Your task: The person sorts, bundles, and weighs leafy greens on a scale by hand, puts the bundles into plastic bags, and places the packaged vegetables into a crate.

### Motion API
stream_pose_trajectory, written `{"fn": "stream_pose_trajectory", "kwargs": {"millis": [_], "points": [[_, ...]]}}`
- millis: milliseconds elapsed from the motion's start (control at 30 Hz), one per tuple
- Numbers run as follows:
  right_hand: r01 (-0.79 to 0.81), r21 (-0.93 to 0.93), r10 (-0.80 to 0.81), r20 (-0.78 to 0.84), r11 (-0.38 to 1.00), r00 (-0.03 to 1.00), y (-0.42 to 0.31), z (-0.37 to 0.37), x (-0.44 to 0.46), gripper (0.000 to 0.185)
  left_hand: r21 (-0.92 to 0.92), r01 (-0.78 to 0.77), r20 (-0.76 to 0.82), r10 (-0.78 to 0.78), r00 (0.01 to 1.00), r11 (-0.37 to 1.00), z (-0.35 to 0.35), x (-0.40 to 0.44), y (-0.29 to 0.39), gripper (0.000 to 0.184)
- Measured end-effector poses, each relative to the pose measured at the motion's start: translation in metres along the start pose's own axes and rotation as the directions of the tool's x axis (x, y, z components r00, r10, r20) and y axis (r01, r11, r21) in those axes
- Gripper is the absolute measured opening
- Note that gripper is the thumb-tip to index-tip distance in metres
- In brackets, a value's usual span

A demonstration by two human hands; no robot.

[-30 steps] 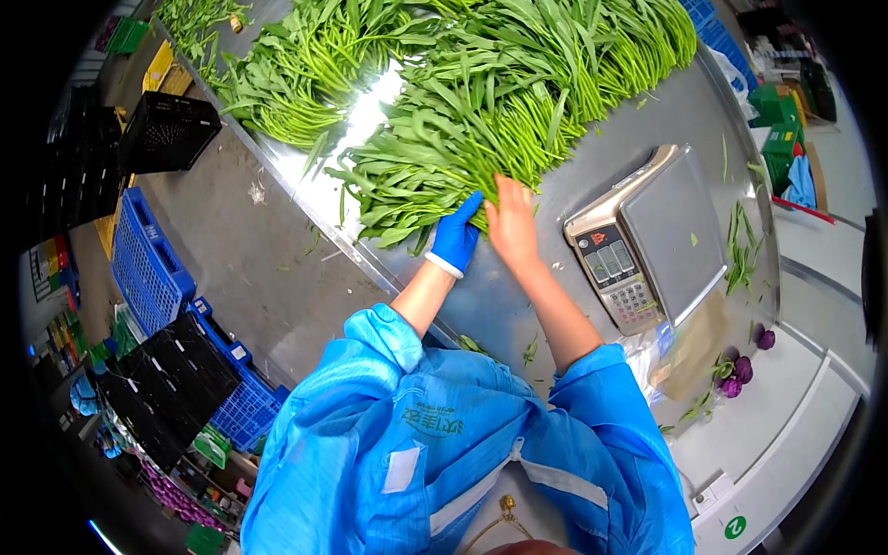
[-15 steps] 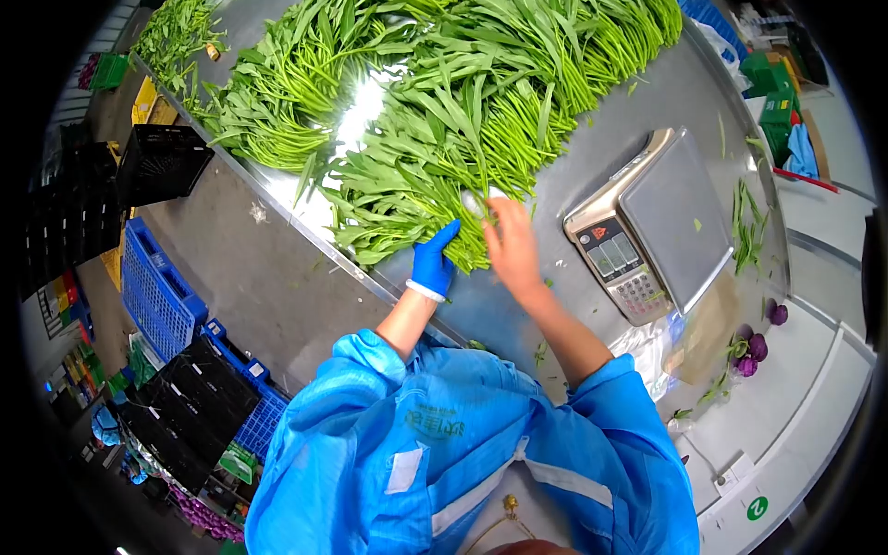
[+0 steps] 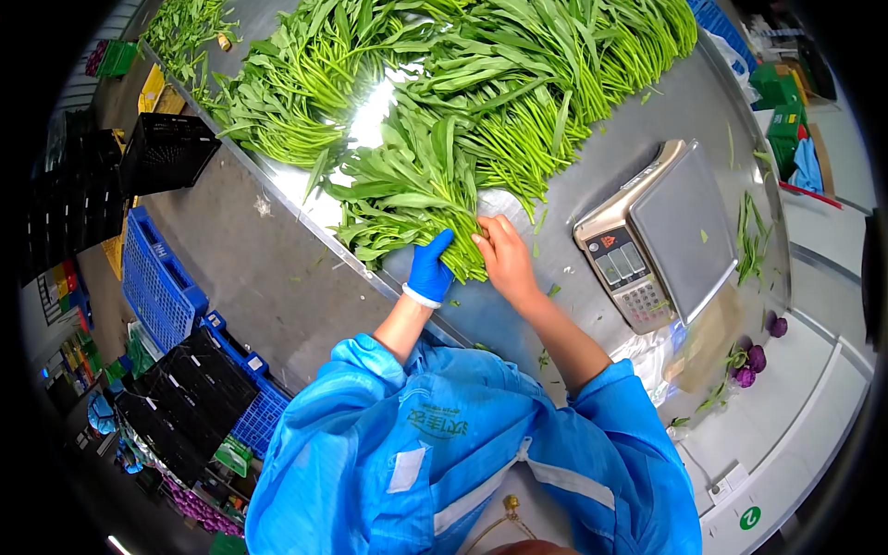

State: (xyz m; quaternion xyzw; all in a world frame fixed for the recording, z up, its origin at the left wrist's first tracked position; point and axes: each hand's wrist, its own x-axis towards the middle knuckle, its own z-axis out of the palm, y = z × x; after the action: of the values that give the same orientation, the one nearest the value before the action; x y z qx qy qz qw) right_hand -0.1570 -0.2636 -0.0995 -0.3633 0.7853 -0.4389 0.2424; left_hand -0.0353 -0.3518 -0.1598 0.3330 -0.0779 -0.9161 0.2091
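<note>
My left hand [image 3: 429, 269], in a blue glove, is wrapped around the stem end of a bunch of water spinach [image 3: 412, 205] near the table's front edge. The bunch's leaves point away to the upper left. On the stems' other side, my bare right hand [image 3: 507, 258] has its fingers curled against the bunch; its fingertips are partly hidden. A larger pile of water spinach [image 3: 555, 65] lies just beyond, its cut stems facing right. More bunches [image 3: 287, 102] rest at the far left.
A digital scale [image 3: 657, 240] stands right of my hands, with a leaf scrap on its plate. Behind it are loose greens [image 3: 751, 239] and purple vegetables [image 3: 751, 359]. Blue crates [image 3: 159, 282] and black crates [image 3: 166, 153] stand left of the metal table [image 3: 351, 294].
My right hand has come down slightly and closed in on the stems. The bunch between my hands now sits apart from the pile, with bare metal showing beside it.
</note>
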Motion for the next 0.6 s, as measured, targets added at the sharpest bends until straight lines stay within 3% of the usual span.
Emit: {"fn": "stream_pose_trajectory", "kwargs": {"millis": [33, 100, 133, 233, 267, 300, 367, 400, 500, 533, 600], "points": [[-0.025, -0.023, 0.024, -0.006, 0.999, 1.0, 0.001, 0.002, -0.005, 0.023, 0.017, -0.001, -0.003, 0.001, 1.0, 1.0, -0.002, -0.002, -0.003, 0.046], [0.077, -0.239, -0.079, -0.001, 0.968, 0.997, -0.002, 0.005, -0.005, 0.025, 0.058, -0.002, -0.001, 0.002, 1.0, 0.998, -0.003, -0.001, -0.01, 0.047], [0.129, -0.343, -0.134, 0.01, 0.93, 0.991, -0.004, 0.007, -0.004, 0.026, 0.145, -0.074, 0.009, 0.073, 0.997, 0.987, -0.002, 0.001, -0.014, 0.037], [0.331, -0.422, -0.287, 0.165, 0.844, 0.944, -0.028, 0.005, -0.009, 0.033, 0.076, 0.07, -0.036, -0.068, 0.997, 0.995, -0.022, 0.004, -0.006, 0.034], [0.369, -0.394, -0.32, 0.186, 0.842, 0.929, -0.041, 0.0, -0.011, 0.032, 0.063, 0.07, 0.049, -0.074, 0.996, 0.996, -0.01, -0.002, 0.001, 0.034], [0.355, -0.32, -0.314, 0.173, 0.878, 0.934, -0.046, -0.002, -0.012, 0.032, 0.005, 0.152, 0.063, -0.152, 0.986, 0.988, -0.02, -0.004, 0.008, 0.035], [0.327, -0.162, -0.304, 0.154, 0.931, 0.94, -0.049, -0.005, -0.015, 0.031, 0.067, 0.125, 0.045, -0.128, 0.991, 0.99, -0.006, -0.017, 0.018, 0.035], [0.352, -0.107, -0.352, 0.015, 0.93, 0.936, -0.041, -0.003, -0.014, 0.03, 0.085, 0.111, 0.037, -0.115, 0.993, 0.99, -0.002, -0.02, 0.021, 0.035], [-0.03, 0.143, 0.05, -0.135, 0.989, 0.99, -0.049, -0.012, -0.002, 0.03, 0.13, 0.065, -0.006, -0.064, 0.998, 0.989, 0.005, -0.026, 0.021, 0.037], [-0.072, 0.14, 0.087, -0.097, 0.987, 0.991, -0.043, -0.002, 0.0, 0.031, 0.162, 0.036, -0.035, -0.031, 0.999, 0.986, 0.005, -0.029, 0.019, 0.037], [0.083, 0.027, -0.083, 0.024, 0.996, 0.996, -0.04, 0.014, -0.014, 0.032, 0.247, -0.006, -0.098, 0.031, 0.995, 0.969, 0.006, -0.04, 0.016, 0.039]]}}
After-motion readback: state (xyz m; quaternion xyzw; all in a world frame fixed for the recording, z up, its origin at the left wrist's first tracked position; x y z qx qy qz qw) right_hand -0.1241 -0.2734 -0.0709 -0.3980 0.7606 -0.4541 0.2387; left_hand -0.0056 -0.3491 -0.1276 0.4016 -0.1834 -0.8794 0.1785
